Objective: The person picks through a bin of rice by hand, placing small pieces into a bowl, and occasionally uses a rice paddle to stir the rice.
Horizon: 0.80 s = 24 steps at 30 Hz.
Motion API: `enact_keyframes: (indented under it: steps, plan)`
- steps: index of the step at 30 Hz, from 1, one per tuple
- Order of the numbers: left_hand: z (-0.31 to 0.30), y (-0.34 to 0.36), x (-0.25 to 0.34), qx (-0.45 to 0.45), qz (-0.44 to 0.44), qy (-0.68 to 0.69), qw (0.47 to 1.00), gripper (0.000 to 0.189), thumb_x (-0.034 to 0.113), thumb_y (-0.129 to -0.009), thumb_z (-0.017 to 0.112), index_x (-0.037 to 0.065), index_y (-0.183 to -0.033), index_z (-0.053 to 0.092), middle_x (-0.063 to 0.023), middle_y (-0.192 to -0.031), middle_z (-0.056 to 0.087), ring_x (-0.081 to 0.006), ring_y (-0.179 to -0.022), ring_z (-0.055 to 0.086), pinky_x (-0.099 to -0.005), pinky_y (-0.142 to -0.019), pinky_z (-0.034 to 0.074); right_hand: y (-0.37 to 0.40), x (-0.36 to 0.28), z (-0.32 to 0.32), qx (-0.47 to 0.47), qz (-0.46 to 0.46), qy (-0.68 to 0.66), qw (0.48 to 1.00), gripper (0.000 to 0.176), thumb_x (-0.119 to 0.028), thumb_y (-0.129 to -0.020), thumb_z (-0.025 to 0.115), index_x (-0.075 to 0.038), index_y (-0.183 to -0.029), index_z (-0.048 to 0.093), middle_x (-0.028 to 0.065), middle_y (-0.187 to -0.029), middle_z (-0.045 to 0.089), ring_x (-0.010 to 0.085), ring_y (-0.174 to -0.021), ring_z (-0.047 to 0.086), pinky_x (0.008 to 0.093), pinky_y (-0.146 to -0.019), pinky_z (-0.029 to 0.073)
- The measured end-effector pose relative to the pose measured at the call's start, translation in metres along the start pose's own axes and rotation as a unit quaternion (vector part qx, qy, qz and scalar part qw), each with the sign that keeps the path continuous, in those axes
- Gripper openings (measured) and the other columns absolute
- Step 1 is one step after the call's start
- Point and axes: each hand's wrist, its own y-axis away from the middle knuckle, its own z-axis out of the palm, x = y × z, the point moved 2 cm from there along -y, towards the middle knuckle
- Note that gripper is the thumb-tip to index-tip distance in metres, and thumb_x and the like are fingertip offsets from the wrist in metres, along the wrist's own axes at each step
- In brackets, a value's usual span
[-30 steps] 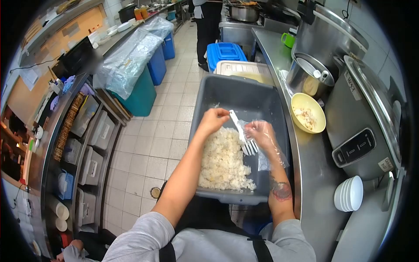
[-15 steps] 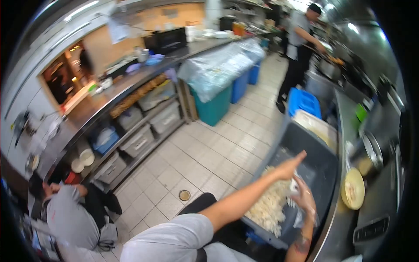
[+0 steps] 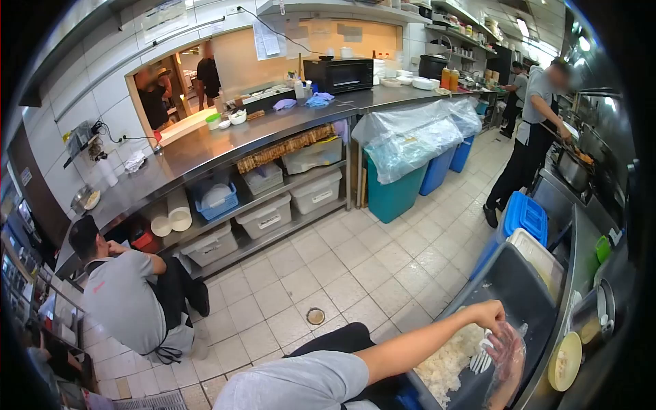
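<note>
My left hand (image 3: 488, 316) reaches over the grey tub (image 3: 536, 295) with its fingers bent and pressed together; what they pinch is too small to make out. Touching its fingertips is my right hand (image 3: 507, 347), which is covered by clear, wrinkled plastic. The fingers of my right hand are partly hidden, and its grip is unclear. Below the hands, a white slotted piece (image 3: 481, 357) lies against a heap of white, rice-like food (image 3: 444, 365) in the tub.
A blue-lidded bin (image 3: 526, 217) and a pale container (image 3: 536, 256) stand beyond the tub. On the right-hand counter is a yellow bowl (image 3: 565, 362). One person (image 3: 126, 301) crouches at left; another (image 3: 540, 102) stands at the stove. A floor drain (image 3: 315, 316) shows in the tiles.
The view has swung, so the room sits further right and lower. My left hand has gone from stretched fingers to bent ones, closing on the plastic-covered right hand.
</note>
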Motion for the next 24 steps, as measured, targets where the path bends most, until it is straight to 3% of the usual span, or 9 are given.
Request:
enact_keyframes:
  steps: [4,6,7,9,11,14,17,21,24]
  plan:
    - [-0.012,0.009,0.017,0.119,-0.072,-0.031,0.990,0.006,0.003,-0.058,0.070,0.001,-0.063,0.067,-0.0187,-0.066,0.065,-0.0324,-0.065,0.065,-0.0378,-0.061,0.051,0.018,-0.015,0.020,-0.024,0.013,-0.001,1.000,0.089,-0.062,-0.079,0.065,-0.009,-0.143,0.034,0.0126,-0.138,0.043,0.0315,-0.111,0.057,0.0392,-0.078,0.055]
    - [-0.034,0.019,0.040,0.088,-0.084,-0.065,0.990,0.004,0.002,-0.060,0.067,0.001,-0.064,0.068,-0.0190,-0.068,0.065,-0.0329,-0.065,0.066,-0.0395,-0.061,0.052,0.022,-0.013,0.006,-0.057,-0.005,-0.001,0.998,0.087,-0.059,-0.079,0.066,-0.011,-0.144,0.034,0.0146,-0.141,0.040,0.0336,-0.110,0.057,0.0395,-0.071,0.058]
    - [-0.044,0.024,0.041,0.072,-0.093,-0.082,0.990,0.004,0.001,-0.061,0.066,0.001,-0.064,0.068,-0.0192,-0.068,0.065,-0.0331,-0.065,0.066,-0.0404,-0.061,0.052,0.029,-0.019,0.014,-0.013,-0.010,-0.006,1.000,0.077,-0.052,-0.079,0.070,-0.011,-0.138,0.045,0.0165,-0.127,0.055,0.0310,-0.101,0.062,0.0386,-0.071,0.056]
    - [-0.055,0.027,0.029,0.135,-0.086,-0.189,0.969,0.005,-0.002,-0.064,0.063,0.000,-0.067,0.067,-0.0215,-0.070,0.065,-0.0363,-0.068,0.066,-0.0435,-0.064,0.053,0.049,-0.029,-0.017,-0.057,0.007,0.024,0.998,0.066,-0.039,-0.092,0.059,-0.005,-0.144,0.036,0.0161,-0.139,0.047,0.0316,-0.131,0.043,0.0451,-0.111,0.030]
    - [-0.075,0.029,0.022,0.178,-0.105,-0.212,0.955,0.004,-0.001,-0.064,0.066,-0.002,-0.068,0.067,-0.0229,-0.074,0.066,-0.0382,-0.072,0.066,-0.0431,-0.067,0.054,0.056,-0.028,-0.025,0.044,0.046,0.103,0.993,0.061,-0.033,-0.093,0.057,-0.004,-0.143,0.038,0.0164,-0.139,0.047,0.0310,-0.127,0.045,0.0453,-0.105,0.036]
    - [-0.088,0.032,-0.011,0.149,-0.003,-0.338,0.929,0.006,0.003,-0.067,0.064,-0.002,-0.070,0.066,-0.0185,-0.079,0.064,-0.0363,-0.079,0.064,-0.0460,-0.069,0.050,0.051,-0.030,-0.028,0.190,0.103,0.218,0.952,0.053,-0.025,-0.096,0.056,-0.001,-0.140,0.040,0.0169,-0.140,0.045,0.0299,-0.122,0.049,0.0456,-0.097,0.045]
    - [-0.103,0.057,0.020,0.069,0.068,-0.381,0.920,0.007,0.005,-0.067,0.063,-0.001,-0.071,0.066,-0.0124,-0.084,0.062,-0.0329,-0.087,0.060,-0.0445,-0.072,0.047,0.059,-0.046,-0.006,0.419,0.131,0.281,0.853,0.054,-0.017,-0.089,0.065,-0.001,-0.137,0.045,0.0178,-0.139,0.046,0.0316,-0.120,0.050,0.0438,-0.096,0.046]
    - [-0.068,0.052,0.011,-0.086,0.119,-0.373,0.916,0.007,0.007,-0.067,0.063,0.002,-0.069,0.066,-0.0129,-0.090,0.061,-0.0293,-0.091,0.058,-0.0431,-0.071,0.044,0.018,-0.076,0.119,0.187,-0.175,0.536,0.805,0.063,-0.003,-0.075,0.075,-0.003,-0.133,0.052,0.0172,-0.130,0.054,0.0285,-0.115,0.052,0.0405,-0.094,0.045]
    - [-0.056,0.052,0.008,-0.078,0.089,-0.127,0.985,0.016,0.014,-0.074,0.060,-0.001,-0.077,0.063,-0.0176,-0.079,0.063,-0.0367,-0.082,0.061,-0.0473,-0.070,0.048,-0.021,-0.039,0.129,0.123,0.023,0.520,0.845,0.052,0.005,-0.073,0.069,-0.002,-0.123,0.059,0.0167,-0.111,0.064,0.0270,-0.099,0.059,0.0385,-0.087,0.047]
